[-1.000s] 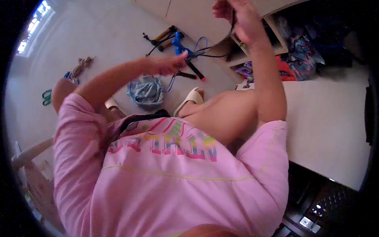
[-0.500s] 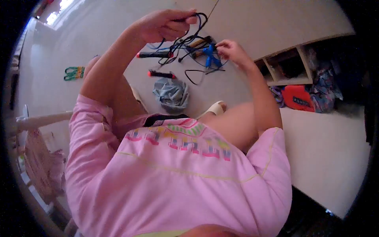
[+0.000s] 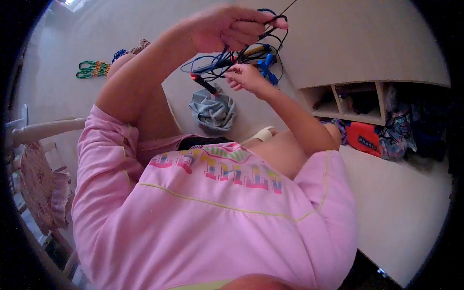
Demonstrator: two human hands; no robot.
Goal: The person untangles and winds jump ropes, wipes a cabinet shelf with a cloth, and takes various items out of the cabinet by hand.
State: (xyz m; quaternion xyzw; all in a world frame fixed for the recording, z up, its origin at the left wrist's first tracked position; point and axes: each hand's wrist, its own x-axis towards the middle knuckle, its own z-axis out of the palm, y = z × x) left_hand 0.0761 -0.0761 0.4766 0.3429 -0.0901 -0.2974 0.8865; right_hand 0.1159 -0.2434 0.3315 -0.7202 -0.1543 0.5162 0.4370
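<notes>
My left hand point(image 3: 234, 30) is raised at the top centre, its fingers closed round loops of tangled dark cord point(image 3: 279, 36). Below and slightly right of it, my right hand point(image 3: 246, 79) pinches a strand of the same tangle between its fingertips. A black handle with a red end point(image 3: 205, 84) is just left of my right hand, above a grey-blue cloth bundle point(image 3: 212, 110) on the floor. Blue handles point(image 3: 267, 68) and a yellowish-brown handle point(image 3: 257, 51) show behind the cords, partly covered by them.
Green and yellow cords point(image 3: 93, 69) lie at the left, near a blue and brown cord bundle point(image 3: 137, 48). A chair point(image 3: 48, 129) with a patterned cloth is at the left edge. To the right are an open shelf unit point(image 3: 333, 102), a red item point(image 3: 363, 137) and patterned fabric point(image 3: 397, 137).
My left hand has moved right with the cords. My right hand has come left and down from beside the blue handles to beneath my left hand. The view has shifted slightly.
</notes>
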